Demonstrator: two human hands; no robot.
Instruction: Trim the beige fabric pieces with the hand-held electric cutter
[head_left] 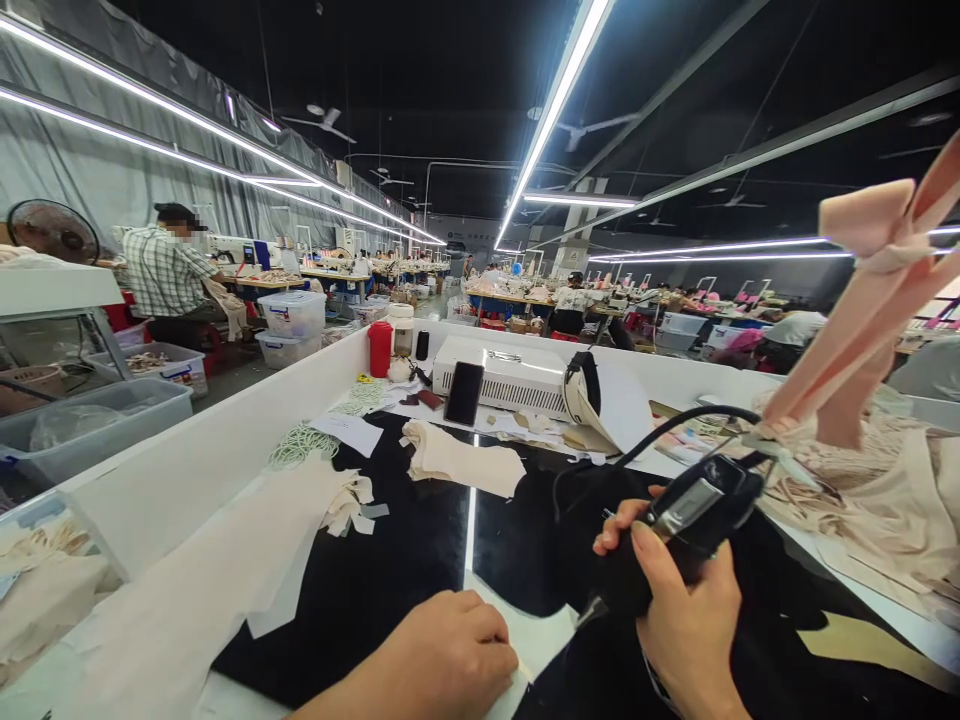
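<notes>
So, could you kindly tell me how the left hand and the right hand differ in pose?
The left hand is curled low over the pale piece, while the right hand is wrapped around a black handheld tool. The left hand shows its back and knuckles; the right hand shows its thumb laid against the tool. Both hands are ungloved.

No legible lettering or numbers.

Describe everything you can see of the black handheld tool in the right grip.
The black tool looks like hard plastic, its bulky body bearing a silvery rectangular panel. It tilts down to the left, ending in a narrow metallic-looking tip near the pale piece; contact is unclear. The right grip holds it above the dark worktop.
</notes>
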